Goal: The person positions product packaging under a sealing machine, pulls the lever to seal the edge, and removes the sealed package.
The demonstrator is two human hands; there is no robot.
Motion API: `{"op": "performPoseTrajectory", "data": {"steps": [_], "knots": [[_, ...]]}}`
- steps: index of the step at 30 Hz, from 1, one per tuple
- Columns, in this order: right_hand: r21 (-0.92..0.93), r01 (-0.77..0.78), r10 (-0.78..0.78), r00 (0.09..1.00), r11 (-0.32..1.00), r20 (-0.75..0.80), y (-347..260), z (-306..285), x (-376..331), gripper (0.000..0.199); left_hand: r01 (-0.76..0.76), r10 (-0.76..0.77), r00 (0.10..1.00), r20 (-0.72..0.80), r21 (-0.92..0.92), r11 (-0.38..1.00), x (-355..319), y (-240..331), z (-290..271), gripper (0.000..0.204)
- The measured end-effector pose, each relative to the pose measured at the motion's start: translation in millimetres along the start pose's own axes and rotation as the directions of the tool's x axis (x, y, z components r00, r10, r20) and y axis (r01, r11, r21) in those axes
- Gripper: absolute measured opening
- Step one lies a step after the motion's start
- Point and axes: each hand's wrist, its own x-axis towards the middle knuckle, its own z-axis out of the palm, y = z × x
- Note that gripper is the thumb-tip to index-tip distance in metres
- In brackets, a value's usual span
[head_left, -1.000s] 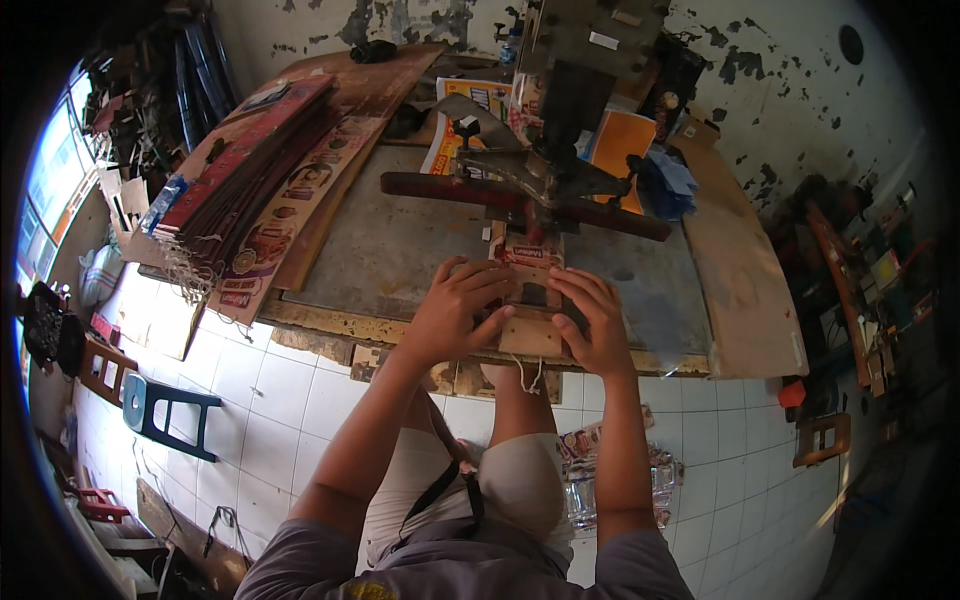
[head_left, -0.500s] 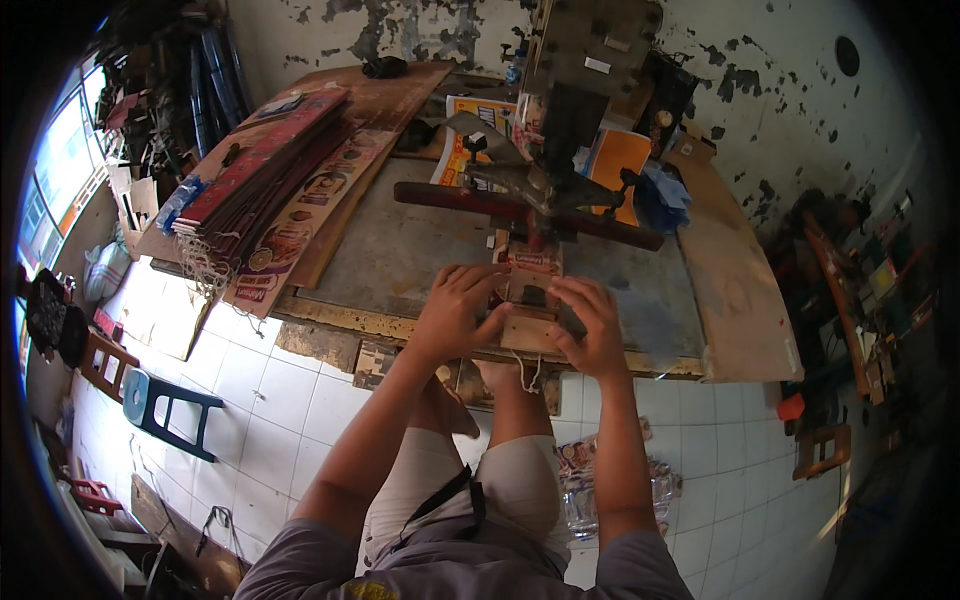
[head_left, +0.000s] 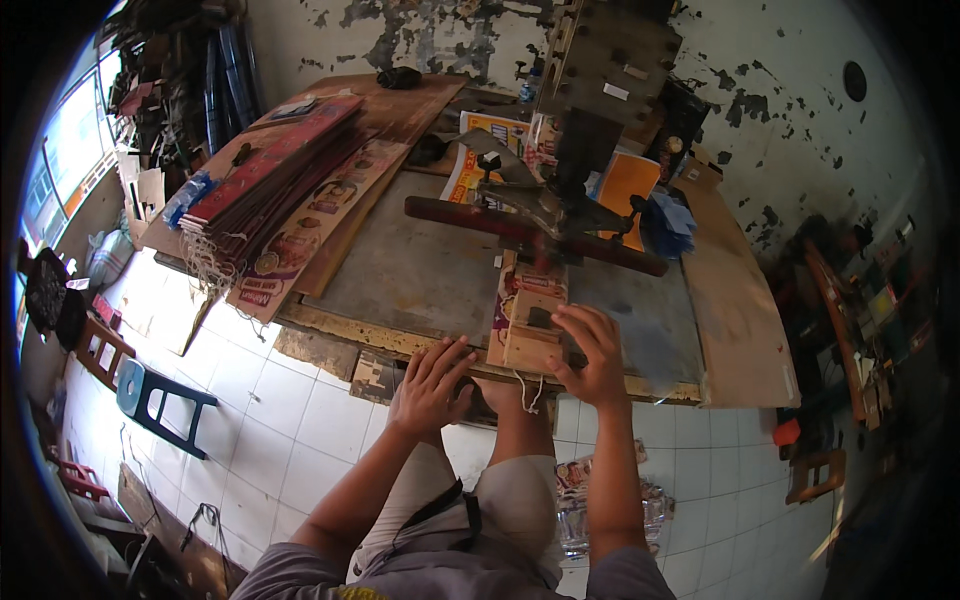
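Near the front edge of the worktable lies a printed bag (head_left: pixel 500 300), flat, with white cord (head_left: pixel 531 400) hanging over the edge. On it rests a pale wooden block (head_left: pixel 535 352) with a dark arched opening. My right hand (head_left: pixel 594 355) is at the block's right side, fingers apart and curved, fingertips at its far right corner; whether they press on it I cannot tell. My left hand (head_left: pixel 430 390) is at the table edge, left of the bag, fingers stretched and holding nothing. Just beyond the block stands a press with a dark red crossbar (head_left: pixel 480 218).
A stack of dark red printed bags with cords (head_left: pixel 265 180) lies at the table's left. Orange printed sheets (head_left: pixel 628 195) and a blue plastic wrap (head_left: pixel 670 222) lie behind the press. A blue stool (head_left: pixel 165 405) stands on the tiled floor; printed packs (head_left: pixel 610 510) lie below.
My left hand has drawn back from the block toward me and to the left, uncovering the bag's left side. My right hand stays beside the block.
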Motion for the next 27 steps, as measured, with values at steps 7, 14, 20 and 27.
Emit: {"op": "performPoseTrajectory", "data": {"steps": [7,14,20,27], "knots": [[-0.002,-0.017,0.017,0.999,1.0,0.03,-12.9,2.3,-4.9,0.061,0.005,0.002,0.997,-0.078,0.083,0.997,-6.6,-3.2,22.6,0.048],[-0.032,-0.037,0.038,0.999,0.999,0.004,-28.6,10.8,-18.5,0.047,-0.023,0.042,0.989,-0.14,0.138,0.99,-10.7,-6.6,33.6,0.046],[0.126,-0.08,0.082,0.996,0.989,-0.017,-28.7,13.3,-25.4,0.041,-0.019,0.036,0.991,-0.132,0.127,0.992,-8.1,-4.6,28.4,0.045],[0.236,-0.066,0.075,0.997,0.969,-0.03,-27.4,11.5,-29.2,0.044,-0.017,0.031,0.99,-0.137,0.102,0.995,-8.8,-3.4,28.5,0.047]]}}
